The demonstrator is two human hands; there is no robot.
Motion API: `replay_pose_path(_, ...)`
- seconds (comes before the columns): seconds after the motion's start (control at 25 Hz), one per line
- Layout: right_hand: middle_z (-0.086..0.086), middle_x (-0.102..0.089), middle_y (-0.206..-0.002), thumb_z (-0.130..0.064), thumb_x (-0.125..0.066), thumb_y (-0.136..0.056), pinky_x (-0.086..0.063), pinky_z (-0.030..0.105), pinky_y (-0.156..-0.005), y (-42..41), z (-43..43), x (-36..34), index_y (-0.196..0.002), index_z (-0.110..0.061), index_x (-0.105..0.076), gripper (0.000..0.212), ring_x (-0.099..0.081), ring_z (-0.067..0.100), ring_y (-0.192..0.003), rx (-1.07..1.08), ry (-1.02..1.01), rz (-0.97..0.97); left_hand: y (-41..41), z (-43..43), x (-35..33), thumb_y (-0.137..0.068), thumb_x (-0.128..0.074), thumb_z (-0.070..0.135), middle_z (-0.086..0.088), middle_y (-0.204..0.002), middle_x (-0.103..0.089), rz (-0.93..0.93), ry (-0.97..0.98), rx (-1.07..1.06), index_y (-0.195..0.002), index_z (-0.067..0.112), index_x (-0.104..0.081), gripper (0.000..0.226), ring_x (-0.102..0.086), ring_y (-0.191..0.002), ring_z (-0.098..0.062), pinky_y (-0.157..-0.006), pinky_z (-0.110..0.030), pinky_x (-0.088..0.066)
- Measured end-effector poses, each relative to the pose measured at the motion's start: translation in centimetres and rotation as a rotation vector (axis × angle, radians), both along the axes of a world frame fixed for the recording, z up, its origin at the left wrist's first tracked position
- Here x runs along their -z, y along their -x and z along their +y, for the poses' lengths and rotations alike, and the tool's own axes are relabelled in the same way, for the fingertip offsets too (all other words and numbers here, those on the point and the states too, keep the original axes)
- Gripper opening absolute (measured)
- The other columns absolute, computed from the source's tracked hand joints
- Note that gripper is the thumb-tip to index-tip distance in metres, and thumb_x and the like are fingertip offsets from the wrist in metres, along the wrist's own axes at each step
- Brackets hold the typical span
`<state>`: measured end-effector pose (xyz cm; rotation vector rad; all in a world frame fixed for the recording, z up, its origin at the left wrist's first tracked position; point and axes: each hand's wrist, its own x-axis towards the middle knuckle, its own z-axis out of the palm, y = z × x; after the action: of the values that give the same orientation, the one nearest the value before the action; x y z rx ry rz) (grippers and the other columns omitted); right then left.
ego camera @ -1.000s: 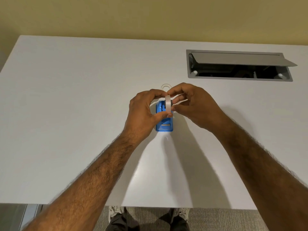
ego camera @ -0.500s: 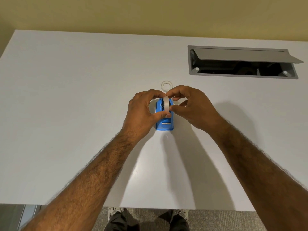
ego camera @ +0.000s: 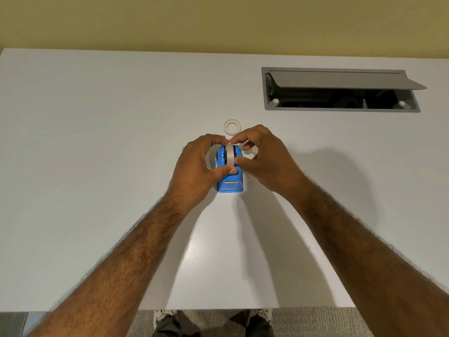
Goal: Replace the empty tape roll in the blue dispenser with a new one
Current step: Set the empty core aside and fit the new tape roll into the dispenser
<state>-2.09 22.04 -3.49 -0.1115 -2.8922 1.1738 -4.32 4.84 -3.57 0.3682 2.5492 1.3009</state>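
The blue dispenser (ego camera: 230, 183) stands on the white table (ego camera: 97, 166), cutter end toward me. A white tape roll (ego camera: 229, 155) sits upright in its cradle. My left hand (ego camera: 196, 164) curls around the roll from the left, fingertip on its top and thumb at its near edge. My right hand (ego camera: 262, 156) pinches the same roll from the right, fingertips at its top and thumb on its side. An empty white core ring (ego camera: 232, 125) lies flat on the table just beyond my hands.
An open grey cable hatch (ego camera: 340, 90) is set into the table at the back right, its lid raised. The table's near edge runs along the bottom, with carpet and my shoes below it.
The roll has gone down from above the dispenser into its cradle, both hands lowering with it. The camera tilted, so the empty core ring now shows fully beyond my fingers.
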Motion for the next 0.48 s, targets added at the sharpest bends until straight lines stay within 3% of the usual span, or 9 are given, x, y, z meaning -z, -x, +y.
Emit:
replay_pose_path(0.36, -0.001, -0.059, -0.101, -0.024, -0.071, -0.078, -0.039, 0.008, -0.068, -0.1, -0.38, 0.0, -0.104, -0.019, -0.061, 0.028, -0.053, 0.008, -0.074, 0.056, -0.009, 0.005, 0.4, 0.25, -0.22, -0.078, -0.083, 0.036, 0.008, -0.123, -0.067, -0.031, -0.003, 0.003, -0.121, 0.028, -0.063, 0.048, -0.058, -0.115, -0.016, -0.103, -0.035, -0.043)
replay_pose_path(0.48, -0.003, -0.057, -0.098, -0.024, -0.07, -0.078, -0.038, 0.009, -0.068, -0.06, -0.4, 0.2, -0.103, -0.018, -0.061, 0.027, -0.052, 0.008, -0.074, 0.057, -0.03, -0.006, 0.45, 0.24, 0.07, -0.078, -0.084, 0.035, 0.008, -0.122, -0.067, -0.035, 0.003, 0.013, -0.12, 0.028, -0.063, 0.048, -0.058, -0.113, -0.014, -0.1, -0.031, -0.042)
